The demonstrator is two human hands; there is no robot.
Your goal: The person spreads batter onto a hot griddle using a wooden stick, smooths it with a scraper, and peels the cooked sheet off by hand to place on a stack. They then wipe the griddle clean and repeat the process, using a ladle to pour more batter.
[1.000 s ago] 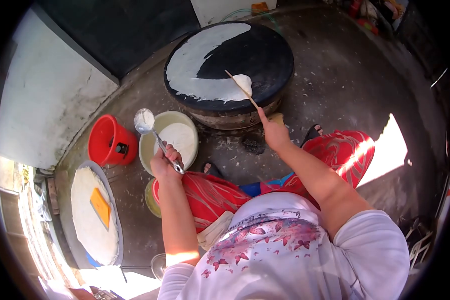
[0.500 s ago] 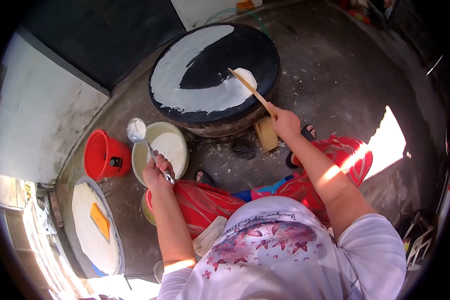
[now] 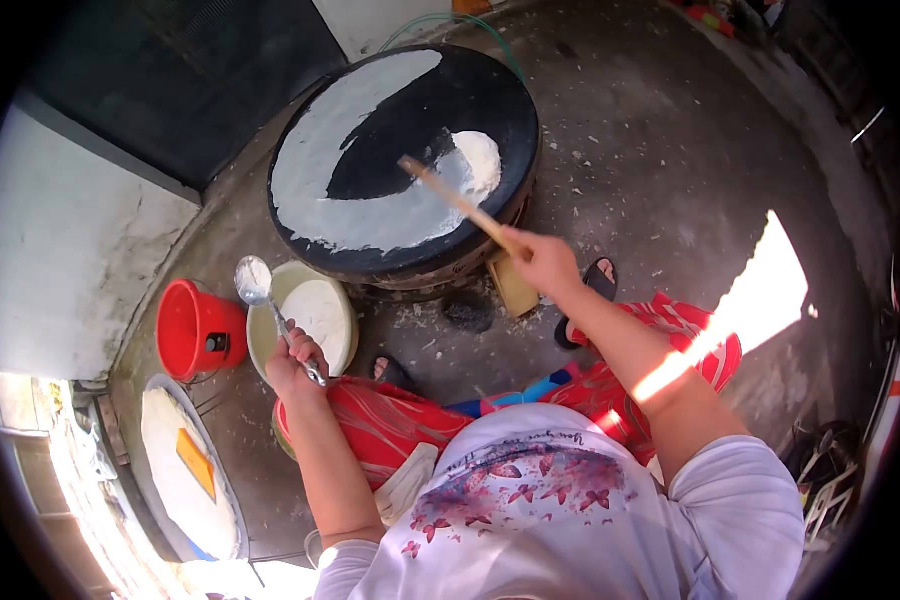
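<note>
My right hand (image 3: 544, 264) is closed round the handle of a flat wooden spreader (image 3: 457, 200), whose far end is over the big round black griddle (image 3: 505, 90). White batter (image 3: 320, 205) lies in a curved band along the griddle's left and front, with a thicker mound (image 3: 481, 160) at its right end. In my left hand (image 3: 296, 362) is a metal ladle (image 3: 254, 278), its bowl coated with white batter. The ladle hangs over the left side of a pale basin (image 3: 344, 330) that holds white batter.
A red bucket (image 3: 178, 330) stands left of the basin. Nearer me on the left, a round board with thin white sheets (image 3: 175, 470) carries a yellow scraper (image 3: 196, 461). A wooden block (image 3: 511, 285) sits against the griddle's base. My sandalled feet (image 3: 602, 277) are close to it.
The spreader's tip has moved left across the griddle. The batter mound at the right now has a wiped streak beside it. My left hand still holds the ladle near the basin.
</note>
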